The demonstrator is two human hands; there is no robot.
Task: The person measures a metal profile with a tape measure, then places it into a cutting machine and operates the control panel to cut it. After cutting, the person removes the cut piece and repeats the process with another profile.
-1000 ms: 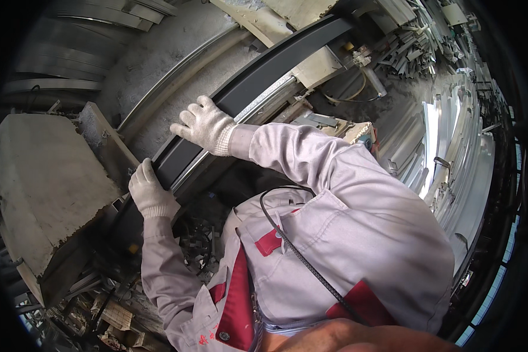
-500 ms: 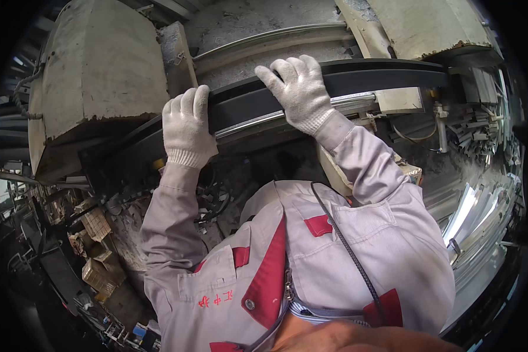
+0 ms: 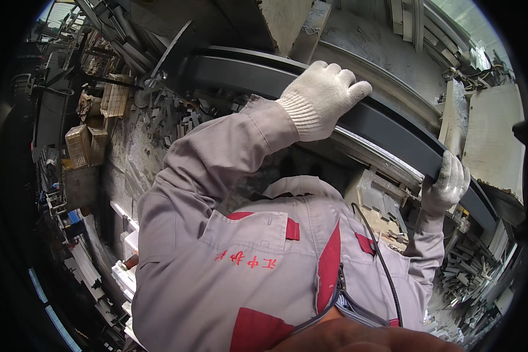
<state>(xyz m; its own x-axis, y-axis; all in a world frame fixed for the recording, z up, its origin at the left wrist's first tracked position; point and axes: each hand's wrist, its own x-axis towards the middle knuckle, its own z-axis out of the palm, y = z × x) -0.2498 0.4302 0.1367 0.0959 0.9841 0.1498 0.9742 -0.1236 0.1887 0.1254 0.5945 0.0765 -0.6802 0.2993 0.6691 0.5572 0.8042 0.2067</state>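
Note:
A long dark grey metal profile (image 3: 387, 120) runs slantwise across the upper half, from upper left down to the right. My left hand (image 3: 322, 100), in a white knit glove, is closed over its upper edge near the middle, the thumb pointing right. Farther right, my gloved right hand (image 3: 447, 185) grips the same profile, fingers curled over the edge. Under the profile lies a bright metal rail (image 3: 381, 154). A thin disc-like plate (image 3: 173, 50) stands at the profile's left end; the exact contact there is dark.
Beyond the profile is a dusty metal bed (image 3: 364, 50). A worn pale machine housing (image 3: 496, 135) stands at right. Metal offcuts (image 3: 475, 276) pile up at lower right, more (image 3: 170, 114) below the disc. Wicker-like boxes (image 3: 79, 144) stand at left.
The view has swung left, so the profile now slants down to the right and both hands appear farther right. Both stay on the profile, farther apart in the picture.

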